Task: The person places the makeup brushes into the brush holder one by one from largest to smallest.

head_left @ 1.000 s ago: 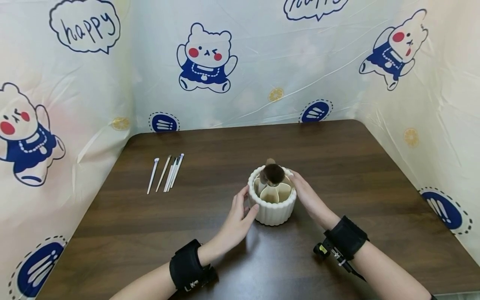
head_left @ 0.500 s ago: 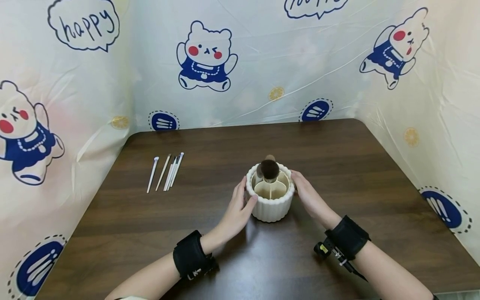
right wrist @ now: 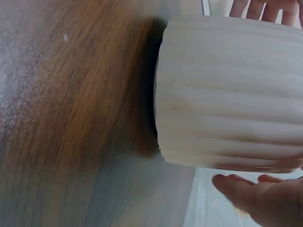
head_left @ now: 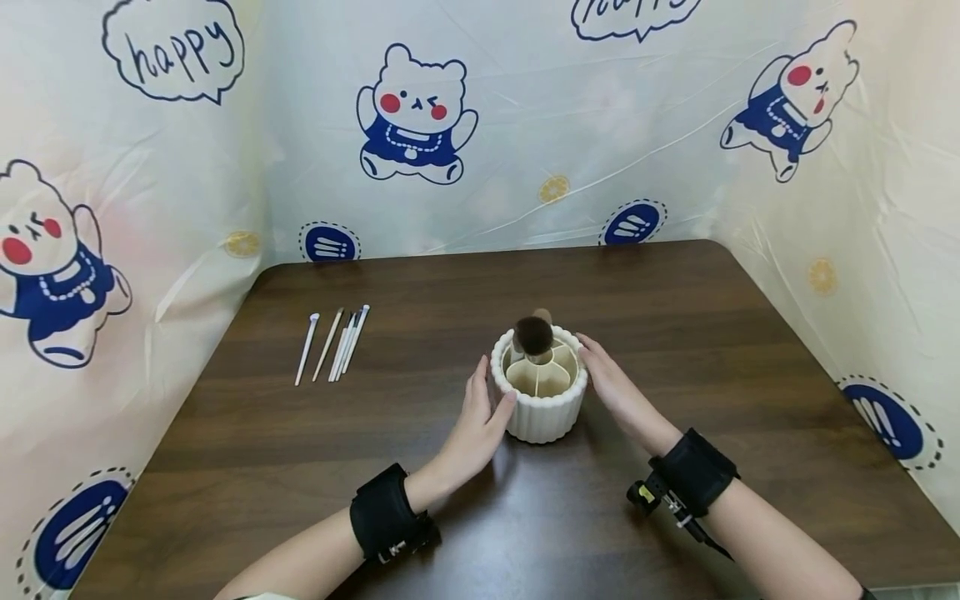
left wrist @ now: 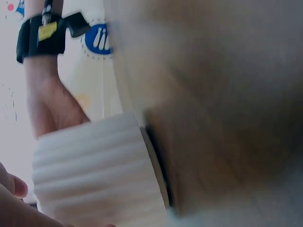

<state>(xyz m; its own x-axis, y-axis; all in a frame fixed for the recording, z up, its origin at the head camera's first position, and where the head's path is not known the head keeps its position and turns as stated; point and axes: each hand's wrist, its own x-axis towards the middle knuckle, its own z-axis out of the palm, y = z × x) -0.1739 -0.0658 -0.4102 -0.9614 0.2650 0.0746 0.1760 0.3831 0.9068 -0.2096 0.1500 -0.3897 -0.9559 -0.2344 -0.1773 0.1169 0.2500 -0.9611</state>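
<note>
A white fluted makeup brush holder point(head_left: 543, 417) stands upright on the brown table between both hands. Its inside is divided into cream compartments, and a makeup brush with a dark, bushy head point(head_left: 534, 335) sticks up at the back. Left of the holder is my left hand point(head_left: 468, 433), fingers fairly straight and thumb by the front wall. My right hand point(head_left: 618, 392) lies along the right side, its far fingertips partly hidden behind the holder. The right wrist view shows the right hand's fingers point(right wrist: 236, 189) extended, with a narrow gap to the ribbed wall point(right wrist: 227, 94).
Several thin white-handled makeup brushes point(head_left: 347, 346) lie side by side at the table's left; one brush point(head_left: 307, 350) lies a little apart. The wooden table point(head_left: 637, 292) is enclosed by a printed curtain point(head_left: 510, 108) at the back and sides.
The brush holder has turned and shifted slightly left and away; its brush head now sits further left. Both hands stay beside it. Little differs from half a second ago.
</note>
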